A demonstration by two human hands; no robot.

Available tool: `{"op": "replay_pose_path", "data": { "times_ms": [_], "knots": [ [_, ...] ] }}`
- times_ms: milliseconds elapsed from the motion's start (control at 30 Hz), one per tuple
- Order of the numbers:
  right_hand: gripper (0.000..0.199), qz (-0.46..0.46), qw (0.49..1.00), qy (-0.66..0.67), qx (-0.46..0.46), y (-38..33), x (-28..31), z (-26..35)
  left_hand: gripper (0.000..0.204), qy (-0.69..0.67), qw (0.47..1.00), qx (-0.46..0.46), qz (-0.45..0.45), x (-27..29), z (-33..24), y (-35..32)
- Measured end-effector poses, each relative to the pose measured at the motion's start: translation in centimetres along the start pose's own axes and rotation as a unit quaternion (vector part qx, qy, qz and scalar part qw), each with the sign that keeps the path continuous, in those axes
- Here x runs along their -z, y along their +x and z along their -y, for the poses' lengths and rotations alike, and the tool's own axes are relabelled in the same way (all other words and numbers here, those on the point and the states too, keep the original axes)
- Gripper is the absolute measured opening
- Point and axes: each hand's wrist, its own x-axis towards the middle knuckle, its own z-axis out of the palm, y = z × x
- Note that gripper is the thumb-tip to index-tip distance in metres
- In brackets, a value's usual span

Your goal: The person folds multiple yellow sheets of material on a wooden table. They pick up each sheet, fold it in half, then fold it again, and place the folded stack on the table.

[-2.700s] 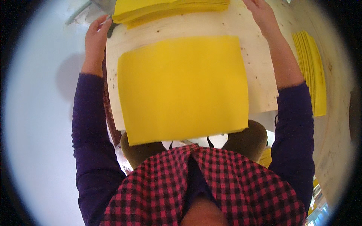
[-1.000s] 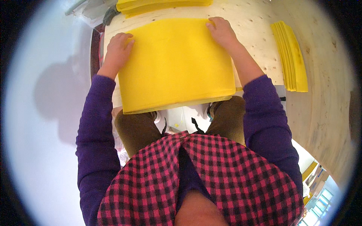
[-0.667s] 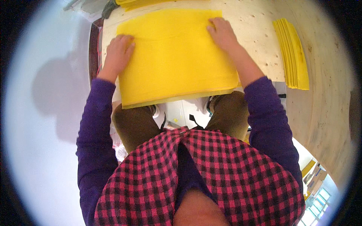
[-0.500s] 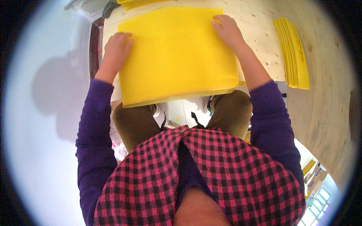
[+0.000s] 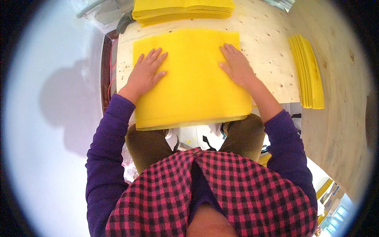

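A wide yellow sheet of fabric-like material [image 5: 191,87] lies flat in front of me, its near edge jutting past the board toward my lap. Layers show along that near edge, so more than one sheet seems to lie there. My left hand [image 5: 147,73] rests on its left side, palm down with fingers spread. On the right side, my right hand [image 5: 238,66] lies flat as well, fingers stretched toward the far edge. Neither hand grips anything.
Beneath the sheet is a pale wooden tabletop [image 5: 272,59]. A folded yellow stack [image 5: 183,11] sits at the far edge, beside a dark grey cloth [image 5: 125,22]. Another yellow pile [image 5: 306,71] stands at the right, by a wooden panel [image 5: 339,79]. A white wall [image 5: 43,158] is at left.
My left hand has slid inward from the sheet's left edge and spread its fingers. My right hand has flattened onto the sheet. The whole view has shifted, showing more of the far stack.
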Motion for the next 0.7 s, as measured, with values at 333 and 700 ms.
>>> {"op": "replay_pose_path", "data": {
  "times_ms": [333,700],
  "knots": [
    [0.058,0.001,1.000,0.004,0.012,0.8,1.2,-0.3,0.053,-0.031,0.999,-0.005,-0.007,1.6,1.6,1.4],
    [0.052,-0.050,0.994,0.053,-0.076,3.0,0.1,-3.2,0.040,-0.085,0.989,-0.044,-0.117,0.5,3.2,2.4]
  ]
}}
